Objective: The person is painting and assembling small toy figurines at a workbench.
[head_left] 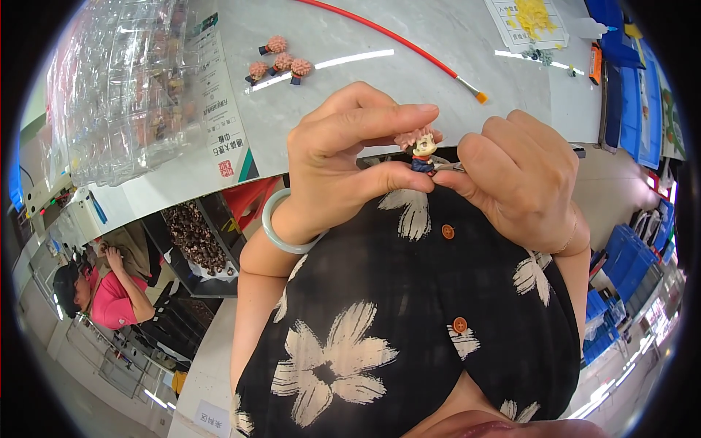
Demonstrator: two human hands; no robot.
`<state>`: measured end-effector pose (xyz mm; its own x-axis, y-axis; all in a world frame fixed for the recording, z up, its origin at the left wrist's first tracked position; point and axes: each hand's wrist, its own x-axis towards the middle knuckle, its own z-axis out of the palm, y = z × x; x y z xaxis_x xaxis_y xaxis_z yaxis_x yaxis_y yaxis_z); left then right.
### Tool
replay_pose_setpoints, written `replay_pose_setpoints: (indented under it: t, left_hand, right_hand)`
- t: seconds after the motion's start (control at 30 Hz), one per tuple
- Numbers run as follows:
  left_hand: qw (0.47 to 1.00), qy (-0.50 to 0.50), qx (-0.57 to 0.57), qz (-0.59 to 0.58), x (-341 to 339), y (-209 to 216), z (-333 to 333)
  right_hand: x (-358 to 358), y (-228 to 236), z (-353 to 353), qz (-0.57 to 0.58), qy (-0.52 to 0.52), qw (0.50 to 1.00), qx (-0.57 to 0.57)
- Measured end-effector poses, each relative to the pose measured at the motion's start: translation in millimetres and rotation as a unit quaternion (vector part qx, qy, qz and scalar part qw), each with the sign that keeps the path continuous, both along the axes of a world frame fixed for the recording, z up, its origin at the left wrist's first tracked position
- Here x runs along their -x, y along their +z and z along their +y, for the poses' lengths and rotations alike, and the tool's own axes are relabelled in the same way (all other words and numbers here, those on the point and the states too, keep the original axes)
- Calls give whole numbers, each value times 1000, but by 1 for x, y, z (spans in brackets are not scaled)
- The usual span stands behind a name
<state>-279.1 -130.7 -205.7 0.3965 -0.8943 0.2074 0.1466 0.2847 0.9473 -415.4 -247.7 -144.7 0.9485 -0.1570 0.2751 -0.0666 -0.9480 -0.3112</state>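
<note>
Between the thumb and fingers of my left hand (339, 150) is a small figurine (422, 152) with pink hair, a pale face and dark blue clothes. It stands upright, facing right. My right hand (522, 179) is closed beside it, its thumb close to the figurine's base. A thin, greyish, blade-like tool (447, 166) shows between the right fingers and the figurine; most of it is hidden in the fist. Several similar pink-haired figurines (280, 63) lie on the grey marbled table (343, 33) beyond my left hand.
A red-handled brush (409, 41) lies across the table. Stacked clear plastic trays (124, 80) stand at left. Yellow bits (535, 16) lie on a paper at far right, near a white bottle (588, 28). A dark bin of small brown parts (197, 237) and a person in pink (117, 296) are at left.
</note>
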Motion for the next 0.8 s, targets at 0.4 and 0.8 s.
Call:
replay_pose_setpoints:
  t: [0.4, 0.8]
  left_hand:
    - [1000, 14, 2, -16, 1, -1, 1]
    - [1000, -7, 12, 1, 0, -5, -1]
  right_hand:
    - [1, -1, 1, -7, 0, 1000, -14]
    - [2, -4, -2, 5, 20, 1000, -11]
